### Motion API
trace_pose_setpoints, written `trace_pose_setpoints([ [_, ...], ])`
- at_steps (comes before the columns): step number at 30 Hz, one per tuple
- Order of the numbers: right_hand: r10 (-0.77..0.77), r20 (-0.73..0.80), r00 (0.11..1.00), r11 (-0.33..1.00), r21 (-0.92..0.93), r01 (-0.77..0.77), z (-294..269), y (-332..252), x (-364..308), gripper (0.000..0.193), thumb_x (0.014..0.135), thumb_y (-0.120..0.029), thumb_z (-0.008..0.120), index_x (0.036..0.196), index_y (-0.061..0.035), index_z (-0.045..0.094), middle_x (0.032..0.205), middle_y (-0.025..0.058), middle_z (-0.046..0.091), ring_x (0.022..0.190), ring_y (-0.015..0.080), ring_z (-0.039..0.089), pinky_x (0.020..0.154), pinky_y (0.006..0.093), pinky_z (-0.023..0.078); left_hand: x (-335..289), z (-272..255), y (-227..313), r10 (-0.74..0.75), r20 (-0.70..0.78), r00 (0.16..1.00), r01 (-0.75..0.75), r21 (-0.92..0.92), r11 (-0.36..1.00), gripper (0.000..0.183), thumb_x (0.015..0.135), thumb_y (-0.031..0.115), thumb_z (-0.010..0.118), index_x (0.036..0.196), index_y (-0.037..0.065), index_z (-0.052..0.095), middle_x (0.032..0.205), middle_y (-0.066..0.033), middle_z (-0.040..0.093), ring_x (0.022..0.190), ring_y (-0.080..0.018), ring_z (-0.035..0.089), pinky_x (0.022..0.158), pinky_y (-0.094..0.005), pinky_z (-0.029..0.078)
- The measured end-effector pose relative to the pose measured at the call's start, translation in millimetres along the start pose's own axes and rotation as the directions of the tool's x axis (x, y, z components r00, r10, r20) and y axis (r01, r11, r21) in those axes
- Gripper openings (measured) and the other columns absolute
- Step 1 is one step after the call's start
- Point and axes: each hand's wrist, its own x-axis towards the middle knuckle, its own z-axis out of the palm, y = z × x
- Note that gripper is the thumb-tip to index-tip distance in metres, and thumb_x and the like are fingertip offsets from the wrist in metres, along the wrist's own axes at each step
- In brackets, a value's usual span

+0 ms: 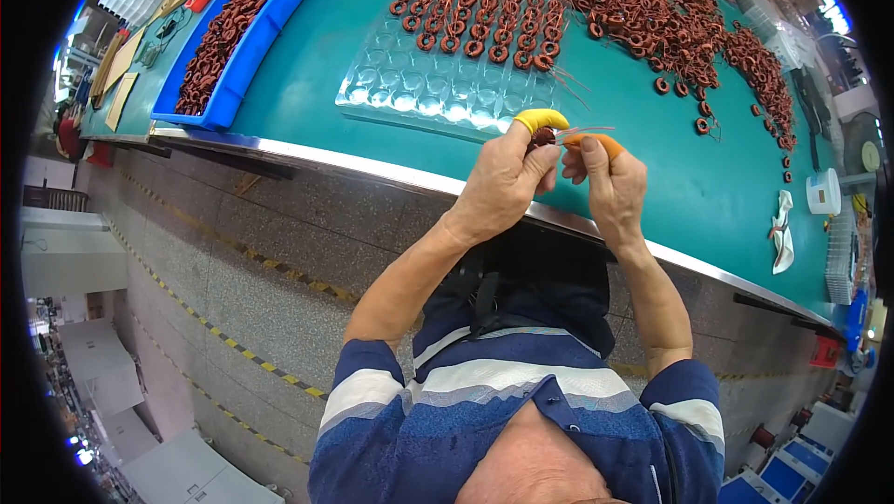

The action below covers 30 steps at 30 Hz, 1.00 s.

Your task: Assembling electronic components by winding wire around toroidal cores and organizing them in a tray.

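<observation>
Just above the near edge of the green table, my left hand point(498, 178), a yellow cot on its index finger, pinches a small dark-red ring coil point(543, 137). Thin copper wire leads point(589, 129) stick out from the coil to the right. My right hand point(610, 186), with an orange finger cot, is closed at these leads, thumb against index finger. Fingers partly cover the coil. Beyond my hands lies a clear plastic tray point(377, 85) with round pockets. Its far rows hold several ring coils point(475, 29) with leads upward; the near pockets are bare.
A large heap of ring coils point(643, 15) spreads over the far right. At the left stands a blue bin point(228, 99) full of dark-red rings. A white tub point(823, 193) and a crumpled white item point(782, 236) are near the right edge. The metal table edge point(372, 167) runs before me.
</observation>
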Motion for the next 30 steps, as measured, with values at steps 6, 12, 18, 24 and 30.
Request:
trace_pose_setpoints([
  [6,0.118,-0.038,0.992,0.979,0.171,-0.110,-5.5,-13.8,3.5,0.036,0.098,-0.029,0.053,0.092,0.0042,0.067,0.070,0.0054,0.062,0.057,0.0101,0.057,0.050,0.0220,0.045,-4.9,-1.8,3.6,0.086,-0.078,0.993,-0.077,0.113,0.991,0.022,0.097,0.014,0.051,0.114,-0.001,0.051,0.071,-0.0022,0.054,0.062,-0.0087,0.050,0.058,-0.0231,0.042],
  [12,0.130,0.073,0.989,0.972,0.189,-0.142,-11.2,-21.3,5.8,0.036,0.095,-0.030,0.058,0.108,0.0035,0.063,0.081,0.0036,0.063,0.071,0.0074,0.056,0.060,0.0182,0.043,-9.3,-12.4,5.5,0.038,-0.023,0.999,-0.033,0.173,0.984,0.025,0.099,0.017,0.047,0.116,-0.001,0.050,0.081,-0.0067,0.055,0.066,-0.0126,0.052,0.060,-0.0276,0.044],
  [18,0.159,0.258,0.953,0.985,0.018,-0.169,-22.3,-26.8,18.9,0.030,0.093,-0.027,0.062,0.100,0.0009,0.068,0.080,0.0020,0.063,0.070,0.0071,0.055,0.060,0.0209,0.043,-8.2,-6.5,8.1,0.023,0.042,0.999,-0.031,0.217,0.976,0.024,0.099,0.017,0.048,0.113,-0.002,0.050,0.077,-0.0069,0.056,0.065,-0.0146,0.053,0.060,-0.0286,0.044],
  [24,-0.538,0.225,0.812,0.569,-0.613,0.547,-3.2,-46.8,8.5,0.014,0.080,-0.013,0.072,0.084,-0.0001,0.069,0.068,0.0099,0.055,0.060,0.0246,0.053,0.052,0.0326,0.041,-7.5,0.6,-3.7,0.199,-0.074,0.977,-0.161,0.348,0.923,0.022,0.098,0.016,0.049,0.110,-0.002,0.052,0.067,-0.0046,0.054,0.059,-0.0127,0.051,0.055,-0.0274,0.042],
  [30,0.230,0.143,0.963,0.971,0.030,-0.237,-14.0,-23.9,20.7,0.025,0.090,-0.022,0.062,0.084,0.0007,0.070,0.066,-0.0003,0.058,0.062,0.0073,0.049,0.061,0.0233,0.041,-11.1,-1.5,6.5,0.016,-0.050,0.999,-0.009,0.146,0.989,0.021,0.098,0.015,0.050,0.110,-0.001,0.052,0.069,-0.0022,0.054,0.060,-0.0093,0.050,0.055,-0.0248,0.042],
])
